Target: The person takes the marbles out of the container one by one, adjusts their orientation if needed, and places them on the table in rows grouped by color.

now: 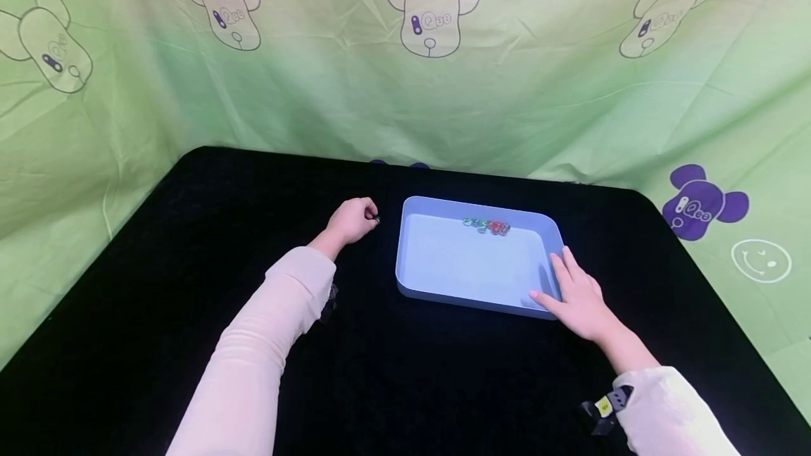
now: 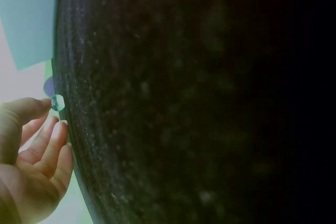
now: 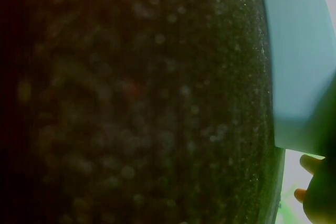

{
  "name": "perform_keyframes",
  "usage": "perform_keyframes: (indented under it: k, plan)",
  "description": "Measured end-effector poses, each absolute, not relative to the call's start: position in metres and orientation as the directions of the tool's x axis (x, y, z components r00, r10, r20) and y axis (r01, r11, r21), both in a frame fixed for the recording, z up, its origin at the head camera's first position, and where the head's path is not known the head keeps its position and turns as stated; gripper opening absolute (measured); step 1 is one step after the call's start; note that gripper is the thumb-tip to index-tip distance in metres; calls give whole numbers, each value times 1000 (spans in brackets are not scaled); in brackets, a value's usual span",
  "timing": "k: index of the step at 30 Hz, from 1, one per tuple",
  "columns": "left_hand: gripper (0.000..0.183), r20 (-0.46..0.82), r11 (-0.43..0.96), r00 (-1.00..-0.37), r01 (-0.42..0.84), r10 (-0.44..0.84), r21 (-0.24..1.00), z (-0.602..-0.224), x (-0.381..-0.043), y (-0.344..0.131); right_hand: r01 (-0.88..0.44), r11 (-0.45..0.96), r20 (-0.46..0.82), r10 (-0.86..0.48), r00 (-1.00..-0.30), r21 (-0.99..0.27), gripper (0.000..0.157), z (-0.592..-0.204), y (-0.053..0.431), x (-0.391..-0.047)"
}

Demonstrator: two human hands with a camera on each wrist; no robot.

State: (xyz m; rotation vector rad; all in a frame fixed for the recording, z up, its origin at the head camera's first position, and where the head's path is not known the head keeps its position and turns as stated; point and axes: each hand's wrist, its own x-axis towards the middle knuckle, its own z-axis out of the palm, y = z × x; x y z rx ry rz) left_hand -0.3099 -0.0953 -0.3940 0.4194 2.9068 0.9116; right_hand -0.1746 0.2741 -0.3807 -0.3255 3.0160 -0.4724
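My left hand (image 1: 351, 220) pinches a small clear glass marble (image 2: 58, 103) with a greenish tint between thumb and fingertip. It is just left of a blue rectangular tray (image 1: 465, 269), above the black cloth. Inside the tray, against its far wall, several green marbles (image 1: 482, 226) lie in a cluster beside several red marbles (image 1: 498, 228). At the tray's right side my right hand (image 1: 579, 301) rests on the rim with its fingers spread and straight. In the right wrist view only a few fingertips (image 3: 310, 163) show beside the tray's wall.
A black cloth (image 1: 405, 378) covers the whole table. Behind it hangs a green curtain (image 1: 329, 90) printed with bear-like cartoon heads, which also closes off both sides.
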Motion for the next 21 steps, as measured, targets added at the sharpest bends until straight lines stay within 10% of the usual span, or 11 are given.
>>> perform_keyframes:
  k: [21]
  plan:
    - [11,71,665,-960,239,270,707,-392,-302,-107,-207,922,-31,-230,-973,-327,79,-381,275,-175]
